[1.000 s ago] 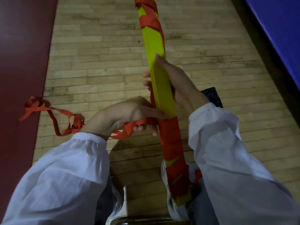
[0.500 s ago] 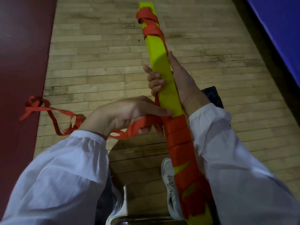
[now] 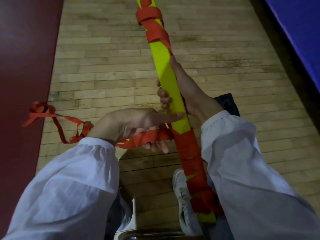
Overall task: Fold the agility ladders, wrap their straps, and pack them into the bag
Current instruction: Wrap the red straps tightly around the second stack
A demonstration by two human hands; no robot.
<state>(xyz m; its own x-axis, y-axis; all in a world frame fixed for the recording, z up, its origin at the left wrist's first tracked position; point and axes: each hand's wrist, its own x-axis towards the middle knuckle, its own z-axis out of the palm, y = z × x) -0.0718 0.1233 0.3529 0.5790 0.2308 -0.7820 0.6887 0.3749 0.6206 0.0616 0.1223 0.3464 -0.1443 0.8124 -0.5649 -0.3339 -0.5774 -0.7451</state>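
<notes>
At the far left a dark red mat [image 3: 26, 70] was seen beside the wooden floor [image 3: 103, 63]. The loose end of the orange strap [image 3: 149, 138] was left in a tangle on the boundary between the two, and from there the strap was led rightward, off the floor, to the left hand [image 3: 135, 123]. The strap was held across the curled lower fingers of that hand, under the palm, while its index finger was stretched out and pressed against the yellow face of the folded ladder [image 3: 164, 70]. The ladder was held off the floor as one long, tilted bundle, running from the top edge of the view down towards the person's lap. Its lower part was covered in close turns of strap, its top was bound by looser crossed turns, and the middle was left bare. The bare section was gripped by the right hand [image 3: 188, 96], with the fingers curled round the left edge and the thumb laid up along the right edge. Both forearms were covered by white sleeves. A white shoe [image 3: 181, 193] was seen under the bundle, a dark object [image 3: 228, 104] behind the right wrist could not be identified, and a blue mat [image 3: 301, 32] was seen at the far right.
</notes>
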